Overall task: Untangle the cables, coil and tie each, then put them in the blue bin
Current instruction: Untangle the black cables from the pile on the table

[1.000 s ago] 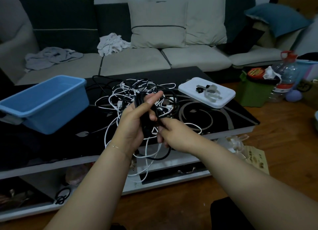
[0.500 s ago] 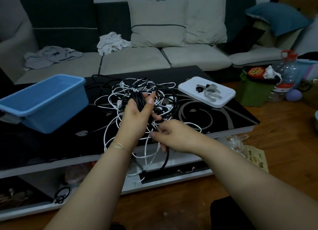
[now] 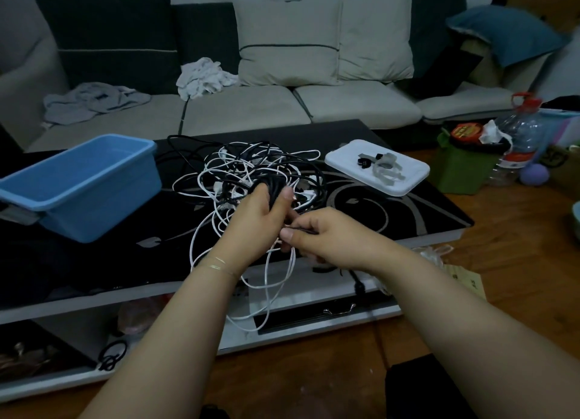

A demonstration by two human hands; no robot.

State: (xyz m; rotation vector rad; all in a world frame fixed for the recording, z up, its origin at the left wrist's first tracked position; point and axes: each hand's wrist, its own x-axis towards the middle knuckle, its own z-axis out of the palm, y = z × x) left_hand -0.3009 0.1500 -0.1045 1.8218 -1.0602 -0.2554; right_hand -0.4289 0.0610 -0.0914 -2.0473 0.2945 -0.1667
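Note:
A tangle of white and black cables [image 3: 251, 167] lies in the middle of the black coffee table [image 3: 408, 211]. My left hand [image 3: 254, 221] is closed around a bunch of coiled black cable [image 3: 274, 188], held just above the tangle. My right hand [image 3: 323, 239] pinches a strand of the same black cable beside it; the cable's end hangs below over the table's front edge. White loops [image 3: 276, 286] dangle off that edge too. The empty blue bin [image 3: 78, 183] stands on the table at the left.
A white lid [image 3: 376, 167] with several cable ties lies on the table's right. A sofa with cushions and clothes sits behind. A green bin, a big plastic bottle and other clutter stand on the wooden floor at the right. Under the table there is a lower shelf.
My left hand has lowered with the black coil, closing tighter on it. The right hand has shifted right and turned, pulling the black strand across; the hanging loop below has shortened.

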